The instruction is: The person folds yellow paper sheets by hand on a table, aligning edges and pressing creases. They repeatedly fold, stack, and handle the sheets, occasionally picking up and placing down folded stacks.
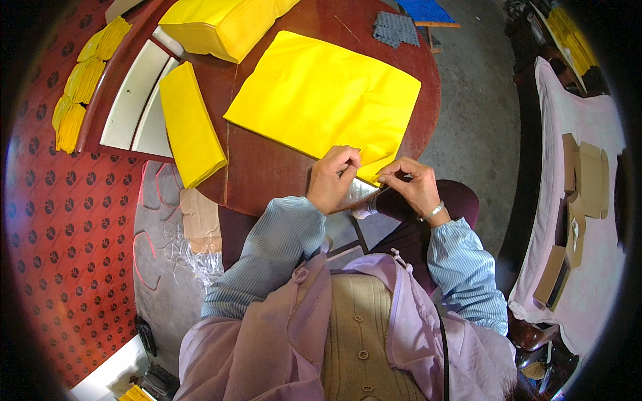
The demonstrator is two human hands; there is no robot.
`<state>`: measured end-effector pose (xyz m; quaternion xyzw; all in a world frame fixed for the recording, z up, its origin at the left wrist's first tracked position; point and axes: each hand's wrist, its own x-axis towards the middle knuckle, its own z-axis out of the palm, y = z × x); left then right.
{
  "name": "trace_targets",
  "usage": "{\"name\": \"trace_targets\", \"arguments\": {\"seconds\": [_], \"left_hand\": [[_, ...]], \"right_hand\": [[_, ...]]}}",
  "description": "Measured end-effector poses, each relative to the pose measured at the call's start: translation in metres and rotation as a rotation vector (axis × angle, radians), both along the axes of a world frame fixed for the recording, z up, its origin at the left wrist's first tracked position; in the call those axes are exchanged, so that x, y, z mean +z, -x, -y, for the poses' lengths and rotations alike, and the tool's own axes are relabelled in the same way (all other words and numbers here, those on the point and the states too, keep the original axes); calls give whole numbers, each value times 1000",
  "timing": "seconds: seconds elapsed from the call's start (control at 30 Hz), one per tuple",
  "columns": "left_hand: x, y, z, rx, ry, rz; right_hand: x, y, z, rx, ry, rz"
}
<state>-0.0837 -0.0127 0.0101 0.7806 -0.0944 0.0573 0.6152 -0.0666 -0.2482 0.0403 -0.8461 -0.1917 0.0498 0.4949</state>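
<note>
A wide yellow sheet (pixel 328 93), thin like paper or cloth, lies on a round dark red table (pixel 421 120) in front of me. Its near right corner is lifted and bent. My left hand (pixel 331 180) is closed, pinching the sheet's near edge beside that corner. With thumb and forefinger together, my right hand (pixel 413 188) grips the tip of the corner; a small dark spot shows at the fingertips, too small to name. Under the corner, between both hands, a pale shiny patch (pixel 361 192) shows at the table's edge.
Left of the sheet lies a narrow folded yellow stack (pixel 190 127), with a thick yellow stack (pixel 224 30) behind it. A grey textured piece (pixel 396 30) sits at the table's far right. Yellow bundles (pixel 80 87) lie far left. Opened cardboard boxes (pixel 588 177) rest on pink cloth at right.
</note>
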Motion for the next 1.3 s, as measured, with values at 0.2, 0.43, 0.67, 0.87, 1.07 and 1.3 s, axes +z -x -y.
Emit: {"name": "trace_targets", "arguments": {"seconds": [0.2, 0.43, 0.67, 0.87, 1.07, 1.3], "left_hand": [[1, -2, -10, -94, -167, 143], [8, -1, -8, -101, -223, 133], [6, -1, -4, -80, -230, 184], [3, 0, 5, 34, -142, 105], [1, 1, 3, 29, 22, -65], [3, -1, -6, -37, -149, 122]], "right_hand": [[-1, 0, -1, -42, -17, -117], [-2, -1, -2, -45, -12, -107], [-1, -1, -2, -48, -16, -111], [-2, 1, -2, -42, -31, -79], [-2, 0, 0, 12, 16, 3], [0, 0, -1, -26, 4, -95]]}}
